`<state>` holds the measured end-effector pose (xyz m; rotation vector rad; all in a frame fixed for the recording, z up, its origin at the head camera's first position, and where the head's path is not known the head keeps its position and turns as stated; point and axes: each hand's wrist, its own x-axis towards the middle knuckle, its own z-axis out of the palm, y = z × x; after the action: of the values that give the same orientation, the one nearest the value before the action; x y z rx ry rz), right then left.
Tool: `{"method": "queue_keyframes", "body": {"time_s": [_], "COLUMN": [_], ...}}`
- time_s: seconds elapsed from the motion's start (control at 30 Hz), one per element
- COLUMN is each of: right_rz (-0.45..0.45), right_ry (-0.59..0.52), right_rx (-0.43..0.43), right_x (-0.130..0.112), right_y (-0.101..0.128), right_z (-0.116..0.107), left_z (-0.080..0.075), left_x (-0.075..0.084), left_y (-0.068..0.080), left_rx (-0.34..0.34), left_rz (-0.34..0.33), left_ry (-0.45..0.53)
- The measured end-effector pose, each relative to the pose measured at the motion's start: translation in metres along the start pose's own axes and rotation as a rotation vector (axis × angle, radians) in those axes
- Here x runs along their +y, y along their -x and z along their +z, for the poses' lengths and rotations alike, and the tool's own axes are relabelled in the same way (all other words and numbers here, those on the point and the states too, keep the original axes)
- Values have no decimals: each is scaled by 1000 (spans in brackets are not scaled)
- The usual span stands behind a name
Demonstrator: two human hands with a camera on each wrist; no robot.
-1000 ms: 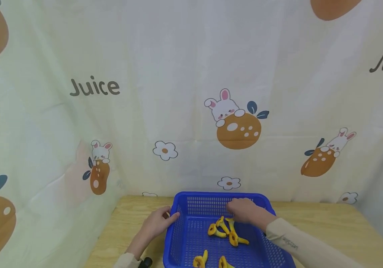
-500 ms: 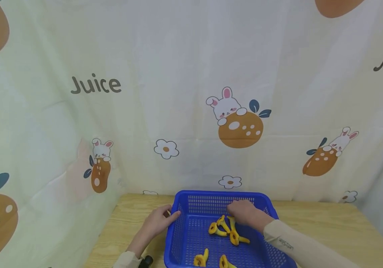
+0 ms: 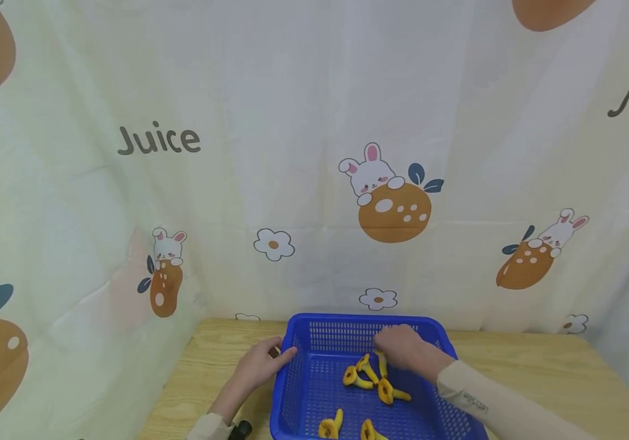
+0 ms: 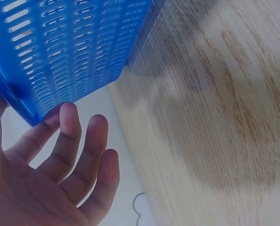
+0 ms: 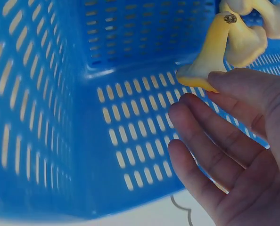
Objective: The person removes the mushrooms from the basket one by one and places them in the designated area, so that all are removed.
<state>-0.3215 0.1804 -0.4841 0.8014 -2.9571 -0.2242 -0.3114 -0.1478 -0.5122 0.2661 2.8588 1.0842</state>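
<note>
We see our left hand steadying the blue basket at its nine o'clock rim, fingers relaxed and spread, thumb against the corner. Our right hand reaches inside toward twelve o'clock, its loosely parted fingers touching one yellow mushroom-shaped piece; a firm grip is not shown. We judge the work as barely begun: the yellow pieces all lie in the basket, and none sit out on the wooden tabletop.
</note>
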Motion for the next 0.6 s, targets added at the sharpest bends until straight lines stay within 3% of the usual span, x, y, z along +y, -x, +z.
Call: {"method": "queue_keyframes", "body": {"time_s": [0.6], "right_rz": [-70], "right_ry": [-37], "right_rx": [57], "right_x": [18], "right_y": [19], "right_z": [-28], "left_z": [0], "left_x": [2], "left_y": [3], "left_rx": [0], "left_rz": [2], "left_ry": [7]}}
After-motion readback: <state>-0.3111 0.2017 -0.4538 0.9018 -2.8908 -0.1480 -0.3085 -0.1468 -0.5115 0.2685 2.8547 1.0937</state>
